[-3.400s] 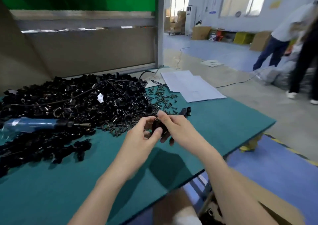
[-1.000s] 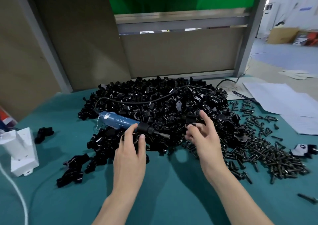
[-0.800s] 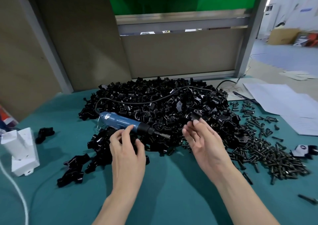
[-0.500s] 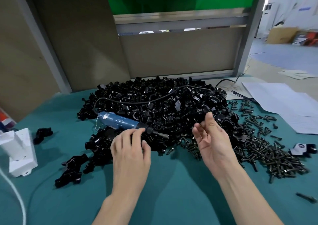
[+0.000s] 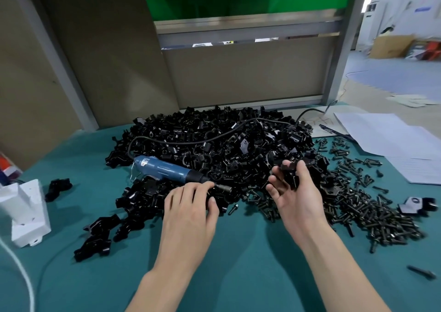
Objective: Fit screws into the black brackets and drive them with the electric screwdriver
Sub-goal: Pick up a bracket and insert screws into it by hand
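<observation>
A black plastic bracket [image 5: 288,171] is pinched between the thumb and curled fingers [image 5: 276,183] of the right hand [image 5: 297,196]. The hand is raised with its palm turned up, just in front of the heap of black brackets [image 5: 226,149]. The left hand [image 5: 191,208] is laid palm down, its fingers close together and lightly bent, with the fingertips at the black nose of the blue electric screwdriver [image 5: 164,168]. Whether anything is gripped beneath it cannot be told. The driver rests on the heap. Loose dark screws [image 5: 365,206] are spread on the green counter [image 5: 238,276] to the right. Compared with one second earlier, the right hand has been drawn back from the heap and turned palm up. The driver is unmoved.
</observation>
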`<state>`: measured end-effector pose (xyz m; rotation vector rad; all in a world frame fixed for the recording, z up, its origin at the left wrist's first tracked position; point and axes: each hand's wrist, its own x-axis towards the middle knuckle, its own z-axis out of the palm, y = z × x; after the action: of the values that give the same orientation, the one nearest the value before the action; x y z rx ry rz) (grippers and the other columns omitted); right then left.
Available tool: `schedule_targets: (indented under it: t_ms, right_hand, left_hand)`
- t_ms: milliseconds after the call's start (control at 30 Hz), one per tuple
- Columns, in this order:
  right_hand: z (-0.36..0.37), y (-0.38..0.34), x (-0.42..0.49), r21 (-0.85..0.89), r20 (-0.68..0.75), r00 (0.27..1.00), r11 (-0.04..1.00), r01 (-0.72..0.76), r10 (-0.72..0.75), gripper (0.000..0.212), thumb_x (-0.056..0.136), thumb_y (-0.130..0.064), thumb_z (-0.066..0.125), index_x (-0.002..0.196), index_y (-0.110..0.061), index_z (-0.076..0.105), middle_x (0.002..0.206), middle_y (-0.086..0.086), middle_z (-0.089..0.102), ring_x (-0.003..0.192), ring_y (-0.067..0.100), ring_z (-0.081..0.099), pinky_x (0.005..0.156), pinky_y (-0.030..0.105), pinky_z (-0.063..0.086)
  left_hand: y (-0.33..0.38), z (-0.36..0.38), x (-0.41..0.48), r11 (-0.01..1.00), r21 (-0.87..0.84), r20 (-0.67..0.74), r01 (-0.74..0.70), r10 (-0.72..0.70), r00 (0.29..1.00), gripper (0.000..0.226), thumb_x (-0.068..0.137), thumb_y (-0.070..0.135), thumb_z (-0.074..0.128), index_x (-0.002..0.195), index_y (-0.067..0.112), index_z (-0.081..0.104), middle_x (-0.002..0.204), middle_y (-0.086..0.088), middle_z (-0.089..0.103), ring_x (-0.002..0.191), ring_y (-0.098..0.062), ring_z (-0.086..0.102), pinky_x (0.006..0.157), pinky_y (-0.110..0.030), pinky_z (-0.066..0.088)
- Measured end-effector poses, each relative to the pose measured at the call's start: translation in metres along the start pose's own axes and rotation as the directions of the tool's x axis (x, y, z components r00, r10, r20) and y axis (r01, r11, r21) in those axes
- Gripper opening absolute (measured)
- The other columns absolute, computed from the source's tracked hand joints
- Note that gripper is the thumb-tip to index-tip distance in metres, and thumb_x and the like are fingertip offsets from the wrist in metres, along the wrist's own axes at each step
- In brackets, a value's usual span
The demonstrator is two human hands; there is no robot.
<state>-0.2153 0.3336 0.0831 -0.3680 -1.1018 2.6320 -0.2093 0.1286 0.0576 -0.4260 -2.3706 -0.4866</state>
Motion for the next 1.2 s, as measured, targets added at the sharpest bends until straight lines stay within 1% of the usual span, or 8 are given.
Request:
schedule_targets:
  t_ms: [167, 300, 467, 700, 867, 967, 1067, 1200]
  right_hand:
    - [0.005, 0.008, -0.002, -0.131, 0.054, 0.998, 0.991, 0.029, -0.022, 0.038, 0.108, -0.037, 0.048, 0.107, -0.006, 0.071, 0.085, 0.004, 0.078, 0.07, 0.013, 0.073, 0.06, 0.024, 0.059]
    - [0.005, 0.015, -0.002, -0.19, 0.086, 0.996, 0.981, 0.035, -0.019, 0.036, 0.106, -0.033, 0.052, 0.114, -0.003, 0.07, 0.082, 0.003, 0.077, 0.068, 0.014, 0.072, 0.059, 0.023, 0.058]
    - [0.003, 0.018, 0.0, -0.219, 0.078, 0.997, 0.976, 0.008, 0.009, 0.034, 0.105, -0.035, 0.055, 0.114, -0.007, 0.072, 0.085, 0.003, 0.078, 0.068, 0.015, 0.071, 0.059, 0.025, 0.059]
    - [0.004, 0.021, -0.002, -0.264, 0.087, 0.996, 0.964, 0.008, 0.016, 0.031, 0.104, -0.037, 0.055, 0.111, -0.013, 0.074, 0.085, -0.002, 0.078, 0.068, 0.016, 0.071, 0.06, 0.024, 0.058]
    - [0.006, 0.02, -0.008, -0.253, 0.129, 0.992, 0.967, 0.021, 0.012, 0.034, 0.097, -0.042, 0.061, 0.109, -0.014, 0.077, 0.091, 0.001, 0.078, 0.073, 0.018, 0.071, 0.063, 0.026, 0.058]
    - [0.008, 0.021, -0.014, -0.238, 0.167, 0.985, 0.971, 0.006, 0.034, 0.036, 0.087, -0.046, 0.066, 0.102, -0.018, 0.082, 0.096, 0.004, 0.079, 0.076, 0.018, 0.073, 0.067, 0.029, 0.06]
    - [0.009, 0.023, -0.022, -0.233, 0.197, 0.978, 0.972, -0.02, 0.068, 0.035, 0.087, -0.045, 0.066, 0.103, -0.019, 0.083, 0.097, 0.006, 0.078, 0.077, 0.019, 0.073, 0.067, 0.03, 0.061]
    - [0.004, 0.025, -0.032, -0.207, 0.212, 0.973, 0.977, -0.042, 0.087, 0.035, 0.085, -0.041, 0.067, 0.1, -0.014, 0.083, 0.096, 0.008, 0.078, 0.075, 0.021, 0.073, 0.066, 0.03, 0.061]
  left_hand:
    - [-0.003, 0.001, 0.056, 0.996, 0.076, 0.272, 0.052, -0.071, 0.96, 0.034, 0.104, 0.029, 0.044, 0.136, 0.023, 0.051, 0.125, 0.004, 0.058, 0.118, -0.019, 0.05, 0.104, -0.036, 0.036]
    - [0.0, 0.013, 0.11, 0.976, 0.212, 0.655, -0.046, -0.107, 0.748, 0.048, 0.103, 0.034, 0.044, 0.15, 0.025, 0.039, 0.145, -0.004, 0.048, 0.135, -0.026, 0.04, 0.112, -0.046, 0.03]
    - [0.008, 0.019, 0.145, 0.963, 0.227, 0.838, -0.143, -0.118, 0.533, 0.053, 0.097, 0.033, 0.06, 0.148, 0.029, 0.045, 0.145, -0.006, 0.042, 0.131, -0.028, 0.046, 0.11, -0.046, 0.04]
    - [0.007, 0.018, 0.139, 0.951, 0.211, 0.793, -0.227, -0.03, 0.609, 0.031, 0.099, 0.033, 0.058, 0.127, 0.02, 0.057, 0.129, -0.004, 0.052, 0.117, -0.025, 0.055, 0.098, -0.04, 0.047]
    - [0.004, -0.011, 0.12, 0.971, -0.181, 0.519, 0.156, -0.04, 0.854, 0.025, 0.103, 0.036, 0.05, 0.122, 0.027, 0.063, 0.107, 0.007, 0.066, 0.088, 0.0, 0.062, 0.077, -0.021, 0.049]
    - [0.013, -0.023, 0.087, 0.583, -0.65, 0.443, 0.487, -0.229, 0.867, 0.02, 0.104, 0.025, 0.053, 0.115, 0.021, 0.068, 0.087, 0.003, 0.073, 0.072, 0.003, 0.066, 0.066, -0.013, 0.05]
    - [0.022, -0.027, 0.05, 0.128, -0.814, 0.505, 0.566, -0.325, 0.799, 0.02, 0.104, 0.017, 0.052, 0.113, 0.014, 0.069, 0.092, -0.005, 0.076, 0.077, -0.012, 0.07, 0.068, -0.022, 0.056]
    - [0.026, -0.023, 0.021, -0.123, -0.823, 0.558, 0.554, -0.355, 0.75, 0.02, 0.101, 0.017, 0.055, 0.111, 0.008, 0.069, 0.088, -0.008, 0.074, 0.073, -0.013, 0.068, 0.066, -0.023, 0.058]
